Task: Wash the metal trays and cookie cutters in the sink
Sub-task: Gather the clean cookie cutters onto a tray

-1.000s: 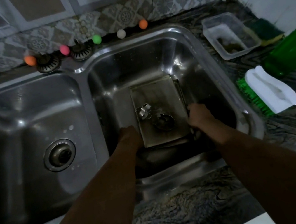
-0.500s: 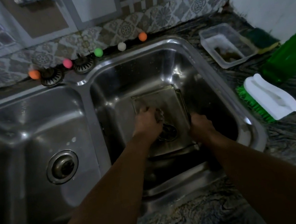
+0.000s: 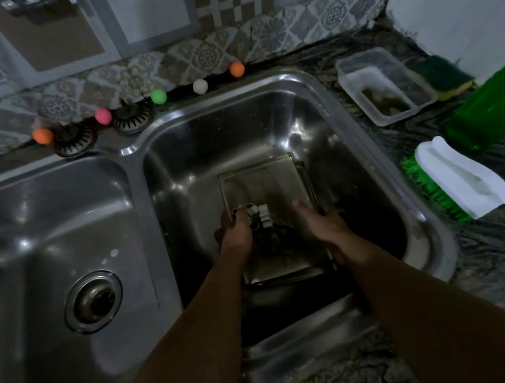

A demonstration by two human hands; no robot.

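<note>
Stacked metal trays (image 3: 263,183) lie in the right basin of the double sink (image 3: 323,104). My left hand (image 3: 234,234) is over the top tray's left side and grips small shiny cookie cutters (image 3: 256,215) between fingers and thumb. A darker round cutter (image 3: 277,240) lies on the tray between my hands. My right hand (image 3: 323,226) hovers over the tray's right edge with its fingers straight and relaxed, holding nothing.
A white brush with green bristles (image 3: 454,179), a green bottle (image 3: 495,106), a clear plastic tub (image 3: 383,84) and a sponge (image 3: 441,75) sit on the counter at right. Coloured balls (image 3: 158,96) and two strainers (image 3: 130,118) line the sink's back rim. The left basin has a drain (image 3: 95,300).
My left hand moved from the tray's left edge onto the tray and picked up the shiny cookie cutters. My right hand let go of the right edge and opened above it.
</note>
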